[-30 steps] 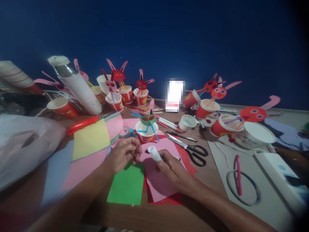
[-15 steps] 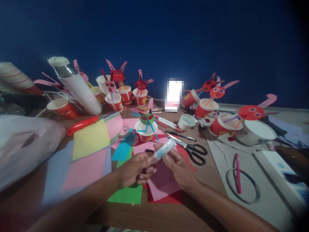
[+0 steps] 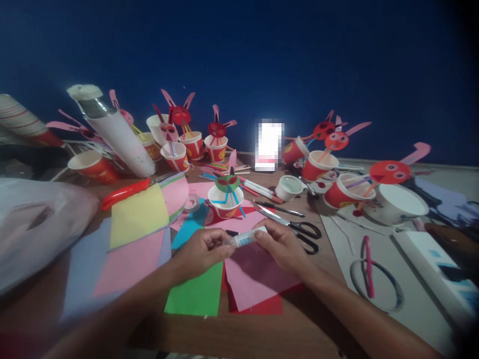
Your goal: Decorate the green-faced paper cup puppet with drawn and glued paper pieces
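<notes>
A white glue stick (image 3: 245, 240) with blue print lies nearly level between my hands, above the coloured paper. My left hand (image 3: 204, 252) pinches its left end between thumb and fingers. At the other end my right hand (image 3: 282, 247) is closed round it, thumb on top. Below are a pink sheet (image 3: 258, 281), a red sheet under it and a green sheet (image 3: 194, 296). Just behind stands a paper cup (image 3: 225, 204) carrying a green paper face (image 3: 227, 184) with blue straw limbs. Black-handled scissors (image 3: 305, 232) lie beyond my right hand, partly hidden by it.
Several red paper cups with rabbit-like paper faces stand along the back. At left are a white bottle (image 3: 116, 137), a red-handled cutter (image 3: 125, 193), a yellow sheet (image 3: 140, 217) and a plastic bag (image 3: 41, 229). A headband (image 3: 377, 286) and a white box (image 3: 437, 279) lie at right.
The glue stick has come down and tilted from slanting up to nearly level. My right hand has moved from beside it to gripping its right end.
</notes>
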Action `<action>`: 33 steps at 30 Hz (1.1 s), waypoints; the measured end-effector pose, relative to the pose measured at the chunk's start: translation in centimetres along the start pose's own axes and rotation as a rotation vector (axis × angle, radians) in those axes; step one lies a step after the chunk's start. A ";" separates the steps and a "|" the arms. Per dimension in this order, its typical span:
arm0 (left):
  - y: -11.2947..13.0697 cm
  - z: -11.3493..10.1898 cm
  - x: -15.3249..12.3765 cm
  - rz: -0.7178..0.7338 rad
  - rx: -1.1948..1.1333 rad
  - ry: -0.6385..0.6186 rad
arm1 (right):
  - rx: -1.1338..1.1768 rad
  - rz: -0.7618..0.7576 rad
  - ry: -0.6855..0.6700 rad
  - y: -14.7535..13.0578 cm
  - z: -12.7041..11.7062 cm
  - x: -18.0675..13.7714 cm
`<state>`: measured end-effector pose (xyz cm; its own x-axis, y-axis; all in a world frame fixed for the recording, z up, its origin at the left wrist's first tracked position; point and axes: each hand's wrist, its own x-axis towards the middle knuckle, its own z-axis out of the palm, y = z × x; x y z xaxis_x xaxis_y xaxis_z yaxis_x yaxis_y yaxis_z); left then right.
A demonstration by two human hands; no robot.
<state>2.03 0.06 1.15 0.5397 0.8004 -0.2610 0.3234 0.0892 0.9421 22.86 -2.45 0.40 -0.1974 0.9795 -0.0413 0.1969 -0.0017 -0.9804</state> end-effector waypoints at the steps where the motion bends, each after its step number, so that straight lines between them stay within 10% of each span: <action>1: 0.0 -0.2 0.0 0.000 0.001 -0.008 | 0.004 0.000 -0.007 0.0 -0.1 0.1; 8: 0.3 -3.0 0.0 -0.109 -0.064 0.069 | 0.165 -0.022 0.184 1.0 -3.5 0.6; 23: -1.0 -2.1 0.2 0.090 0.870 0.084 | 0.500 0.068 -0.144 0.9 -1.7 0.1; 27: -0.5 -1.5 -0.2 0.128 0.652 0.197 | 0.500 0.086 -0.130 0.4 -0.4 -0.2; 33: 0.5 0.5 -0.2 -0.025 -0.302 0.102 | 0.543 0.116 -0.081 0.3 2.0 -1.0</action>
<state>2.43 -0.33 1.53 0.4488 0.8496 -0.2772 0.0819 0.2698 0.9594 21.21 -3.82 -0.19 -0.2811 0.9481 -0.1487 -0.2969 -0.2333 -0.9260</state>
